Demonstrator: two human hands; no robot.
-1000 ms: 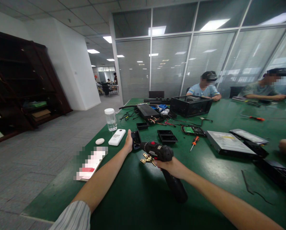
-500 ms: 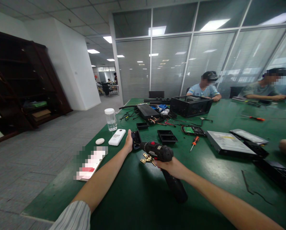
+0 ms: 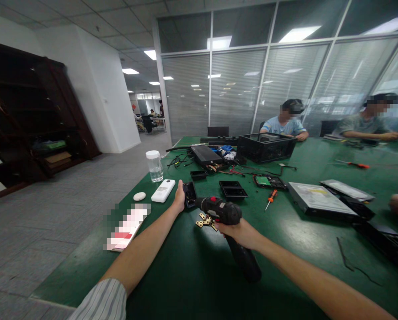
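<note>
My left hand (image 3: 179,198) grips a small black open plastic case (image 3: 189,194) by its left side, thumb up along the edge. Wrapped round the handle of a black cordless drill (image 3: 220,211), my right hand (image 3: 237,232) is closed. The drill's nose points left at the case; whether its bit touches the inside cannot be made out. Below the drill lies a small heap of brass-coloured metal pieces (image 3: 204,221) on the green table (image 3: 172,275). Two joined black trays (image 3: 232,190) sit just beyond the drill, and another small black tray (image 3: 199,174) lies farther back.
On the left stand a water bottle (image 3: 154,166), a white device (image 3: 163,191) and a phone (image 3: 128,229). An orange screwdriver (image 3: 271,199), a circuit board (image 3: 268,181) and a disc drive (image 3: 320,202) lie right. Behind are cables and a black case frame (image 3: 265,149). Two people sit across.
</note>
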